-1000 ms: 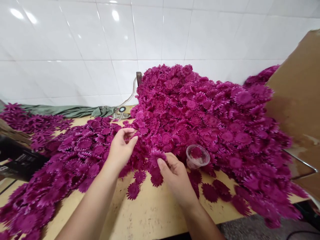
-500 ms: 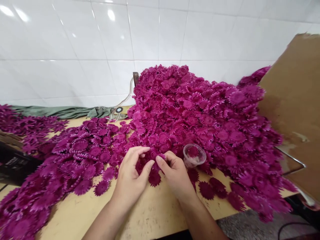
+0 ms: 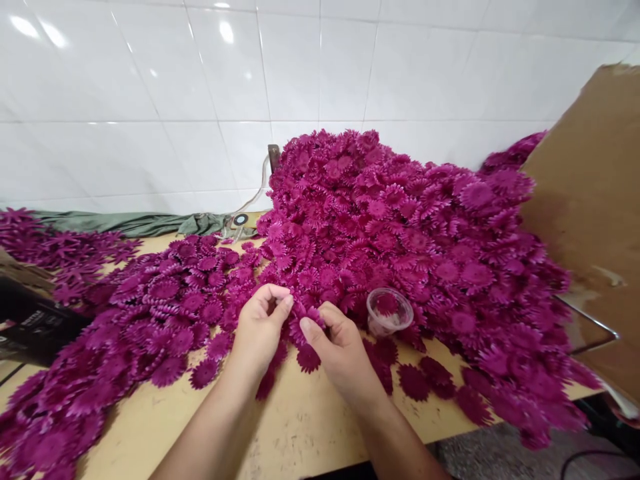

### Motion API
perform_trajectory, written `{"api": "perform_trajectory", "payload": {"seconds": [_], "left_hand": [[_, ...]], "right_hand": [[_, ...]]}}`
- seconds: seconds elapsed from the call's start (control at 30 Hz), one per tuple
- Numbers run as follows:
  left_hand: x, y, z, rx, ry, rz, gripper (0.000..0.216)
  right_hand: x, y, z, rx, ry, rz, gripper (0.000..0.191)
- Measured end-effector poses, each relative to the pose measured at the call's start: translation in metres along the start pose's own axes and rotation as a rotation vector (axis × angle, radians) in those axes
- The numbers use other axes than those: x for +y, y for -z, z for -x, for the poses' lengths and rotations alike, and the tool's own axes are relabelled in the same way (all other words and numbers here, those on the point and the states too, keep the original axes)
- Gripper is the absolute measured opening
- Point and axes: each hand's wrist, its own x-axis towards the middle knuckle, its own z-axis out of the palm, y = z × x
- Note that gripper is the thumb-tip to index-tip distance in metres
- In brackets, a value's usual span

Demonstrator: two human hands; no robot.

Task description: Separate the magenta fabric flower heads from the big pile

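Between my two hands is a magenta artificial flower layer [image 3: 311, 315] with a fringed edge. My right hand [image 3: 345, 350] pinches it between thumb and bent fingers. My left hand [image 3: 260, 330] is closed, thumb tip against forefinger, close to the left side of that flower layer. Whatever its fingertips hold is too small to make out. Just below the fingers, another flower layer [image 3: 309, 359] lies on the table [image 3: 300, 427]. To the right of my right hand stands a clear plastic cup [image 3: 390, 312] with a dark magenta piece visible in it.
A tall heap of magenta flower layers [image 3: 380, 207] rises against the white tiled wall [image 3: 340, 67]. A lower pile [image 3: 165, 313] spreads leftward, with star-shaped pieces [image 3: 75, 250] behind. A cardboard sheet [image 3: 585, 200] stands right, a black box [image 3: 35, 320] left. Green cloth [image 3: 135, 223] lies along the wall.
My left thumb and forefinger, apart before, have come together. My right hand has moved slightly left with the flower layer, which now shows more. The view has shifted slightly.
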Motion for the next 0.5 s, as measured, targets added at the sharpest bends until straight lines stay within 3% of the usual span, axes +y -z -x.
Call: {"api": "perform_trajectory", "payload": {"seconds": [0.13,0.2,0.37,0.43,0.5], "left_hand": [[-0.004,-0.011,-0.007,0.028,0.054,0.101,0.016],[-0.007,-0.014,-0.014,0.064,0.045,0.041,0.015],[-0.006,0.012,-0.050,0.399,-0.039,-0.160,0.006],[-0.001,0.026,-0.061,0.413,-0.058,-0.191,0.005],[0.002,0.035,-0.065,0.316,-0.091,-0.251,0.011]], "right_hand": [[-0.003,0.000,-0.006,0.044,0.048,0.085,0.024],[-0.006,0.000,-0.002,0.087,0.068,0.137,0.026],[-0.014,-0.002,0.028,0.001,0.213,0.219,0.026],[-0.012,0.001,0.030,-0.018,0.172,0.167,0.016],[-0.008,0.008,0.023,0.048,0.004,0.054,0.007]]}}
